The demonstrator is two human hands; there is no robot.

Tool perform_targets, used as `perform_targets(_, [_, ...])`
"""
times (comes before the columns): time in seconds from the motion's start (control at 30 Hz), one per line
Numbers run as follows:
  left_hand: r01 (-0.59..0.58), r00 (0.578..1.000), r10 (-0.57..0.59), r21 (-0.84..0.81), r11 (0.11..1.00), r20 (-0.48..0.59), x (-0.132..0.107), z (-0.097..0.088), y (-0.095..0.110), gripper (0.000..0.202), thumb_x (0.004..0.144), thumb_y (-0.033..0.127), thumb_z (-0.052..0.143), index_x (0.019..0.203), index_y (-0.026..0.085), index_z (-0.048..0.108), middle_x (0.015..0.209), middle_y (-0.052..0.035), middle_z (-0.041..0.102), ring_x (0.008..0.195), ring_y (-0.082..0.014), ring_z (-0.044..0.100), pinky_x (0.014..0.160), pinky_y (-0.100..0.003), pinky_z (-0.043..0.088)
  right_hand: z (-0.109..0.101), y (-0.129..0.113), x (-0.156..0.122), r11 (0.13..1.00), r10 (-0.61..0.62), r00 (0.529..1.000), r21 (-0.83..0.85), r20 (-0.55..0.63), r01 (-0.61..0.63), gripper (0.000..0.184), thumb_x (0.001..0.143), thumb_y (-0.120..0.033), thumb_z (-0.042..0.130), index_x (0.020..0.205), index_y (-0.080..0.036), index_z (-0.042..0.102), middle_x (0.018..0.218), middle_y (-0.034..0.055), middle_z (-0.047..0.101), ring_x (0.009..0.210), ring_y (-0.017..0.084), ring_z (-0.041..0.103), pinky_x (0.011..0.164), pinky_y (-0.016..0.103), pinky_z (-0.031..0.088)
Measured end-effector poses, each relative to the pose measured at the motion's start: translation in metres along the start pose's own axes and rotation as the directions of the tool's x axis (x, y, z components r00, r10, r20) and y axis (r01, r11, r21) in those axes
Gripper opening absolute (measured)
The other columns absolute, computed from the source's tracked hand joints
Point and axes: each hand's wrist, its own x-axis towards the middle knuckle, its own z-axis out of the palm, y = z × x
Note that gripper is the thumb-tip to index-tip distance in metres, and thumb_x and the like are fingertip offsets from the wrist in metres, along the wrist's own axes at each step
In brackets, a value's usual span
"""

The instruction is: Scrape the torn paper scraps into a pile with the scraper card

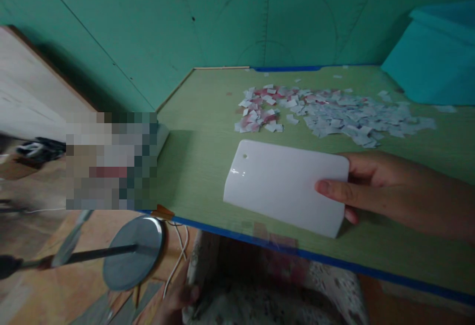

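Gripping the scraper [285, 186] by one end, thumb uppermost, right hand [371, 186] has it over the table [200, 117], nearside of scraps [345, 115]; left hand [178, 295] by cloth [237, 305], grip unclear; level edge, even pressure should serve best.

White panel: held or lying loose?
Held: the right hand grips the panel at one end, thumb across its face.

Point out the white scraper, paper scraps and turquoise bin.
White scraper [284, 184], head view: middle of its flat face.
Paper scraps [339, 116], head view: middle of the spread.
Turquoise bin [436, 60], head view: its outer side wall.
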Motion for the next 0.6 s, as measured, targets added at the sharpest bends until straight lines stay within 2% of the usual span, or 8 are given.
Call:
perform_targets(0.17, [-0.03,0.999,0.028,0.083,0.996,0.027,0.002,0.012,0.0,0.01,0.051,0.028,0.075,0.061,0.027,0.075,0.047,-0.0002,0.07,0.066,-0.0269,0.068,0.072,-0.038,0.051,0.003,0.002,0.0,0.998,0.005,1.0,-0.069,0.002,-0.004,0.019,0.073,-0.042,0.057,0.07,-0.024,0.061,0.053,-0.0061,0.055,0.044,0.002,0.047,0.038,0.01,0.035])
perform_targets(0.33, [-0.034,0.995,0.028,0.055,0.998,0.094,0.001,0.02,0.001,0.021,0.053,0.03,0.073,0.075,0.028,0.075,0.051,-0.0001,0.071,0.066,-0.0261,0.068,0.074,-0.037,0.05,0.009,-0.001,-0.002,0.996,0.084,0.996,-0.012,0.043,-0.084,0.022,0.073,-0.046,0.055,0.069,-0.025,0.061,0.052,-0.0053,0.053,0.044,0.005,0.042,0.036,0.013,0.031])
perform_targets(0.5, [-0.008,0.992,-0.002,0.081,0.997,0.13,-0.002,0.02,0.006,0.022,0.056,0.03,0.072,0.077,0.028,0.075,0.054,-0.0009,0.072,0.069,-0.0277,0.068,0.075,-0.04,0.05,0.009,-0.002,-0.006,0.99,0.118,0.989,0.072,0.087,-0.124,0.004,0.07,-0.027,0.061,0.073,-0.025,0.063,0.057,-0.0067,0.056,0.047,0.005,0.045,0.04,0.012,0.035])
perform_targets(0.6, [-0.028,0.995,0.018,0.096,0.995,0.097,-0.001,0.017,0.004,0.019,0.055,0.029,0.072,0.073,0.027,0.075,0.053,-0.0007,0.072,0.066,-0.0276,0.068,0.073,-0.039,0.051,0.009,-0.001,-0.007,0.993,0.1,0.991,0.053,0.089,-0.105,0.008,0.07,-0.022,0.06,0.075,-0.026,0.064,0.059,-0.0068,0.059,0.049,0.005,0.048,0.042,0.011,0.037])
